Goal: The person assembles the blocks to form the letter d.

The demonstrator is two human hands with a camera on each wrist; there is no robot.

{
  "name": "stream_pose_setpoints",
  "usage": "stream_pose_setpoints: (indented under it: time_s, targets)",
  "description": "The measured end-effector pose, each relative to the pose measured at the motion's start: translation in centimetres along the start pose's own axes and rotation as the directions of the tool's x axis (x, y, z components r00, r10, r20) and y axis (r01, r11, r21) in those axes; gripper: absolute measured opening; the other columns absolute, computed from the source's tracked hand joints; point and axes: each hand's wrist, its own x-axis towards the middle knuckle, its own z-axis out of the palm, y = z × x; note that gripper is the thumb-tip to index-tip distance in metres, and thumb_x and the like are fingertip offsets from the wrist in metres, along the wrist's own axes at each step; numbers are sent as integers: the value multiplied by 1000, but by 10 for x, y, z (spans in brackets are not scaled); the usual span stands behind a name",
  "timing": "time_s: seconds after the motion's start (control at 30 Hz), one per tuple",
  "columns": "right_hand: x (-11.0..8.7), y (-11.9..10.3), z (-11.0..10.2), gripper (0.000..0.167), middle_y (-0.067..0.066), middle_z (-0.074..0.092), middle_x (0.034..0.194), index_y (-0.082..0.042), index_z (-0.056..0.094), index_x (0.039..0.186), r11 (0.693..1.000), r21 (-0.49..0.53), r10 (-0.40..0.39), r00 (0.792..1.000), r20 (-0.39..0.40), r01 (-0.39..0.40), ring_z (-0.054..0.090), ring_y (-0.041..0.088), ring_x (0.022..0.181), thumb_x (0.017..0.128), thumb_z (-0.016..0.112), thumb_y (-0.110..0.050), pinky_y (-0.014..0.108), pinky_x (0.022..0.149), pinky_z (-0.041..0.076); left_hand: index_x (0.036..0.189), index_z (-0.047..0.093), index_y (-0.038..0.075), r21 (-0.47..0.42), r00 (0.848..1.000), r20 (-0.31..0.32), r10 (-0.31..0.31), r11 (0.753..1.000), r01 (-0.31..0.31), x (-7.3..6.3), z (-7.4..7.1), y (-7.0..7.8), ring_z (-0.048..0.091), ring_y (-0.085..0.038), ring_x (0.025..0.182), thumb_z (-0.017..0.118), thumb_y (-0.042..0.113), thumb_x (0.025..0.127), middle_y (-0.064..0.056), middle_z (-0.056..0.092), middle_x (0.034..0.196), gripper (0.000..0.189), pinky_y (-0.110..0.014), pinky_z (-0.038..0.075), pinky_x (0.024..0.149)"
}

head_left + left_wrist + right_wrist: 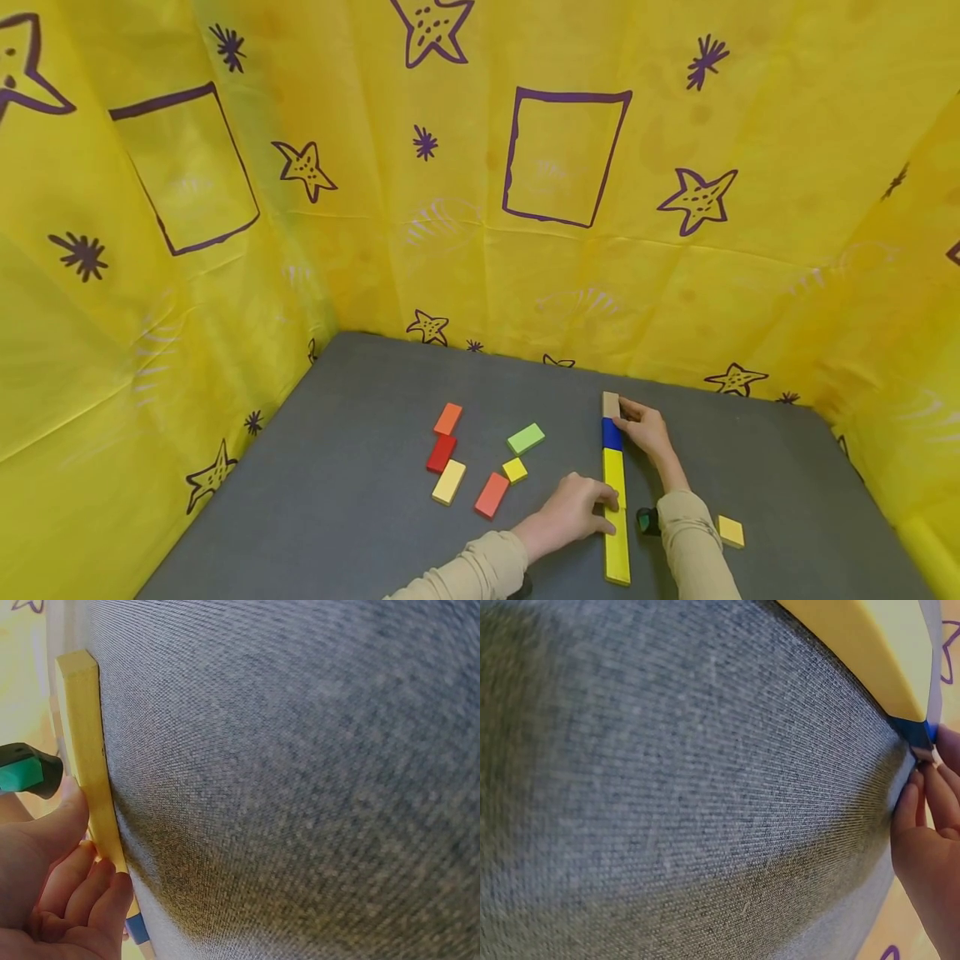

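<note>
A straight row of blocks lies on the dark grey surface: a plain wood block point(611, 404) at the far end, a blue block point(612, 434), then two long yellow blocks point(617, 550) end to end. My left hand point(570, 510) comes from the left, its thumb and fingertips at the yellow blocks around their joint; the left wrist view shows its thumb point(71, 802) beside the yellow side. My right hand point(647, 431) touches the row's right side, fingertips at the wood block and thumb at the blue one. Its fingers point(937, 795) are at the row's far end in the right wrist view.
Left of the row lie orange point(448, 418), red point(442, 453), cream point(448, 482), coral point(492, 496), small yellow point(515, 470) and green point(526, 438) blocks. A pale yellow block point(730, 531) lies right of the right sleeve. Yellow patterned cloth point(480, 275) hangs around the surface.
</note>
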Motion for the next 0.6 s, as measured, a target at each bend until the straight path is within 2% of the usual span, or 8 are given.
stream_pose_setpoints:
  time_s: [0.4, 0.6]
  targets:
    - [-8, -2, 0, 52, 30, 48, 134, 6, 43, 137, 996, -82, -25, 997, -71, 19, 48, 45, 123, 91, 59, -13, 51, 99, 43, 94, 74, 17, -5, 1000, -15, 17, 1000, -17, 0, 2, 0, 62, 4, 83, 79, 28, 76, 13, 73, 93, 22, -15, 40, 78]
    - [-20, -1, -1, 52, 31, 53, 129, 7, 45, 136, 993, -97, -82, 992, -94, 73, 54, 43, 117, 91, 60, -15, 49, 95, 46, 93, 73, 17, 1, 1000, -25, 14, 1000, -14, -2, 0, -1, 61, 3, 81, 79, 28, 75, 12, 73, 92, 22, -16, 38, 77]
